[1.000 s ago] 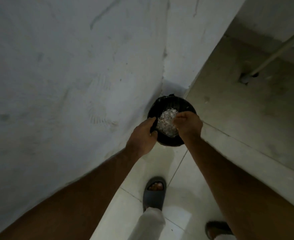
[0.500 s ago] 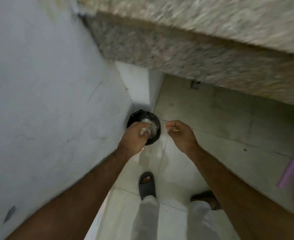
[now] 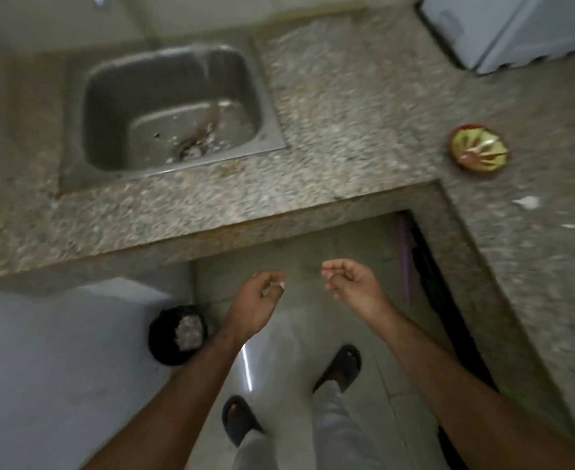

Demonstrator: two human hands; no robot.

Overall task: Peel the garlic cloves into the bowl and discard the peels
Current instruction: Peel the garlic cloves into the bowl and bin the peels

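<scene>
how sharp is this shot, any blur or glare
Head view: motion blur smears the granite counter, the sink and the yellow bowl; a bright glare streak cuts across the floor tiles; the light is dim overall; wide-angle distortion bends the counter edges.

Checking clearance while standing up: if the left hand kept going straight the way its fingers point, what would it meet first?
Probably the granite counter's front edge, just past the left hand. The fingers point up-frame toward it with nothing between, though depth is unclear.
</scene>
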